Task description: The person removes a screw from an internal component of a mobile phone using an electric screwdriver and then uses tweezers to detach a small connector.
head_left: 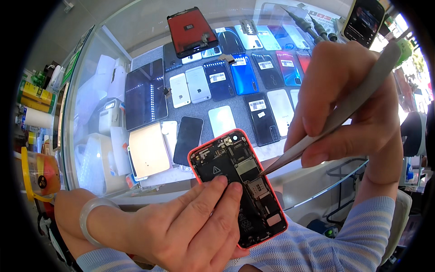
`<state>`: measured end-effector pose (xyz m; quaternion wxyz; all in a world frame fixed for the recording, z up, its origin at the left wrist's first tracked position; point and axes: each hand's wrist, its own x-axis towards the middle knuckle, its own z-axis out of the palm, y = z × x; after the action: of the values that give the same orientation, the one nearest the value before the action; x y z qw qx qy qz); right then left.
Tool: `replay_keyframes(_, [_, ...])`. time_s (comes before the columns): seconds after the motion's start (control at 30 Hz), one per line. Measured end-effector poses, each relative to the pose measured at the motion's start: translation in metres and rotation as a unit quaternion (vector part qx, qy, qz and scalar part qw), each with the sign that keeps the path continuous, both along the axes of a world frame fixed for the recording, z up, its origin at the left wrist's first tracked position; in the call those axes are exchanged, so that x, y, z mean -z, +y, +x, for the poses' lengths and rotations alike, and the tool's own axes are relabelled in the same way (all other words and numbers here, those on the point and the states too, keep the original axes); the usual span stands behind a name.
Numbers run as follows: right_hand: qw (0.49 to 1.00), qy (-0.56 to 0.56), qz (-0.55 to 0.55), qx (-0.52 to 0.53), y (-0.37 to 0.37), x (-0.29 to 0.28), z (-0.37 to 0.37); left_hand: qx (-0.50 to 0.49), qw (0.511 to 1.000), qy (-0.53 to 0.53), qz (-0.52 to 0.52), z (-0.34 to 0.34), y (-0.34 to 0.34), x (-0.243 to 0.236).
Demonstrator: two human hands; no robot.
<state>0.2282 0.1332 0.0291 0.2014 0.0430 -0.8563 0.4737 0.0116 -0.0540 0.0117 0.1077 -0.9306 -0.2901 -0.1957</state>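
Note:
My left hand (195,222) grips an opened phone (247,170) with a red-pink frame, tilted over the counter's near edge. Two of its fingertips press on the black battery (215,167); its thumb is hidden. Exposed circuit board parts and a metal SIM tray slot (258,187) show along the phone's right side. My right hand (351,97) pinches grey metal tweezers (333,121) between thumb and fingers. Their tips meet the board's edge just above the SIM slot; whether they hold anything is too small to tell.
Under the glass counter lie several phones, among them a blue one (244,75), and a dark tablet (146,93). A detached red-backed screen (190,32) rests on top, with screwdrivers (306,25) and a propped lit phone (364,21) at the back right. A yellow-handled jar (43,174) stands left.

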Motion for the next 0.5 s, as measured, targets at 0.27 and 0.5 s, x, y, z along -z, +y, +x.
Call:
replay_keyframes(0.27, [0.981, 0.081, -0.171, 0.049, -0.010, 0.035, -0.003, -0.002, 0.999, -0.021, 0.029, 0.001, 0.002, 0.012])
replay_keyframes(0.5, [0.996, -0.024, -0.082, -0.007, -0.001, 0.010, -0.013, -0.016, 0.998, -0.056, 0.012, 0.002, 0.001, 0.015])
